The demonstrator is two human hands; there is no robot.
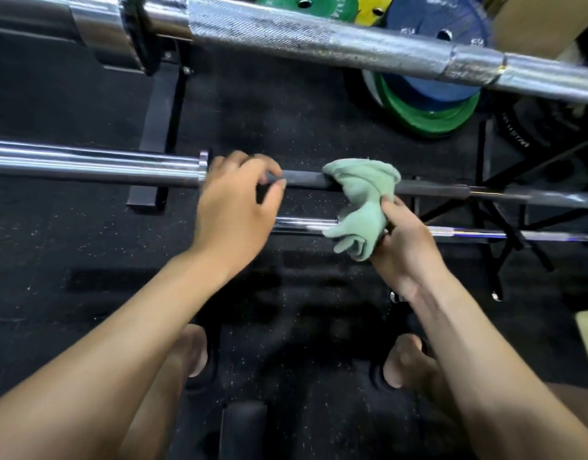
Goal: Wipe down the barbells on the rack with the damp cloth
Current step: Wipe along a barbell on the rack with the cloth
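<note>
A pale green cloth (360, 200) is draped over the dark shaft of the middle barbell (302, 179), which has a chrome sleeve at the left. My right hand (402, 247) grips the cloth's lower bunch just below that shaft. My left hand (234, 207) hovers at the shaft beside the sleeve collar, its fingers loosely curved with the thumb near the index fingertip; I cannot tell whether it touches the bar. A thick knurled silver barbell (319, 41) crosses the top of the view. A thin chrome barbell (468, 233) lies lower, behind the cloth.
A black rack upright (160, 127) stands at the left behind the bars. Green, blue and yellow weight plates (428, 104) lie stacked at the back right. Black cross-braced rack legs (495, 227) fill the right. My knees sit below on the black speckled rubber floor (87, 254).
</note>
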